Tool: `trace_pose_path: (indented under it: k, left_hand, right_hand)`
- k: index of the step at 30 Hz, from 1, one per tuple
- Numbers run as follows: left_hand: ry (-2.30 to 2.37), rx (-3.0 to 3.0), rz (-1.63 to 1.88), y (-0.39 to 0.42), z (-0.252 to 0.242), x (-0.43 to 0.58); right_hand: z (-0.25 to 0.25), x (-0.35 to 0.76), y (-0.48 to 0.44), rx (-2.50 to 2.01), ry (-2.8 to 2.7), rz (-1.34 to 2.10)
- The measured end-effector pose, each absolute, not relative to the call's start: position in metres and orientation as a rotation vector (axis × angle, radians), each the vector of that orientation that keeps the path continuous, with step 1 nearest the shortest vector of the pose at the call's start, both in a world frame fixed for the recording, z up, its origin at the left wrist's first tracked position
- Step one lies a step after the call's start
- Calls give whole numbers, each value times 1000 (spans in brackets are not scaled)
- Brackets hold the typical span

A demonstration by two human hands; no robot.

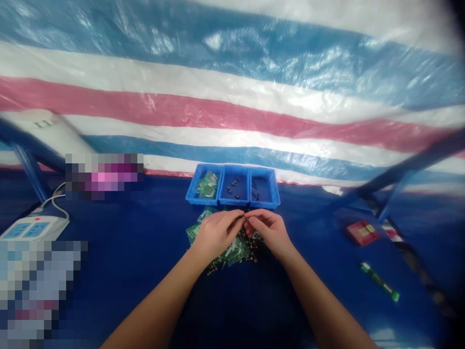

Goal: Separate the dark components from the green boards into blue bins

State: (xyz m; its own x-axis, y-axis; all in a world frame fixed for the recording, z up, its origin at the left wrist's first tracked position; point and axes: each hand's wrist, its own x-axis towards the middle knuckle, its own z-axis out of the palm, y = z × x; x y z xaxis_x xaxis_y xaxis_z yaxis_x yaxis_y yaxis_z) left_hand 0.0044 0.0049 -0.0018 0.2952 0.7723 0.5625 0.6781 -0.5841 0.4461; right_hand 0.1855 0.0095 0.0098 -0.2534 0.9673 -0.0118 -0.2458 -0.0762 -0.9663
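My left hand (pixel 217 231) and my right hand (pixel 268 229) meet above a heap of small green and dark parts (pixel 232 252) on the blue table. Both pinch a tiny part (pixel 245 218) between their fingertips; it is too small to name. Just behind the hands stand three joined blue bins (pixel 233 186): the left one holds green pieces, the middle and right ones hold a few small dark parts.
A white power strip (pixel 31 228) with a cable lies at the left. A red packet (pixel 361 232) and a green pen-like item (pixel 379 281) lie at the right. Blue metal frame bars (pixel 399 170) slant on both sides. A striped tarp (pixel 232 97) hangs behind.
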Motion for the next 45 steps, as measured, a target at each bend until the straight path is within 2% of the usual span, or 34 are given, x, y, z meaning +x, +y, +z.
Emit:
trace_pose_path:
  k: [6,19,28,45]
  left_hand:
    - [1310,2452,1199,6,-5,4]
    - [1340,2393,914,5,4,7]
    - [1378,2485,916,3,-2,9]
    - [1357,2354,909,3,8,8]
  right_hand:
    - [8,185,10,-901,-1131,1558]
    - [9,187,11,-961,-1185,1532]
    - [6,185,9,-1018,-1337,1335]
    - [9,184,10,-1014,-1219,1385]
